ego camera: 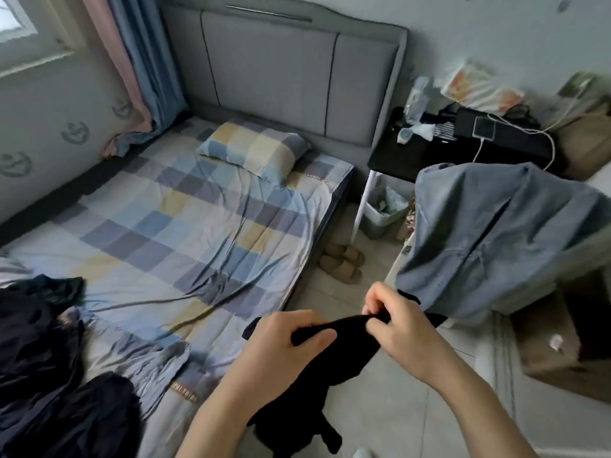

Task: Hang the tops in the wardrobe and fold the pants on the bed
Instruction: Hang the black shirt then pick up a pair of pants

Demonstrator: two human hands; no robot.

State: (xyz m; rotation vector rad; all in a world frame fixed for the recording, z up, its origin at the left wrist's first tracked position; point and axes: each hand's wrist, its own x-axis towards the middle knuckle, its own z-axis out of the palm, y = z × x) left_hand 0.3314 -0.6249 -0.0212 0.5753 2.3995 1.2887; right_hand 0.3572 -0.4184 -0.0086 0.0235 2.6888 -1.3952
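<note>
Two hands (284, 338) (393, 325), one pillow (253, 148), two slippers (340, 262), one bin (383, 211).

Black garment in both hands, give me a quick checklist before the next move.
1. Left hand grips the black garment: ok.
2. Right hand pinches its upper edge: ok.
3. Top or pants: cannot tell, it hangs bunched.
4. Free room on the checked blue and yellow bed sheet: ok.
5. Wardrobe or hanger in view: not ok.
6. Pile of dark clothes on the bed's near corner, apart from the hands: ok.
</note>
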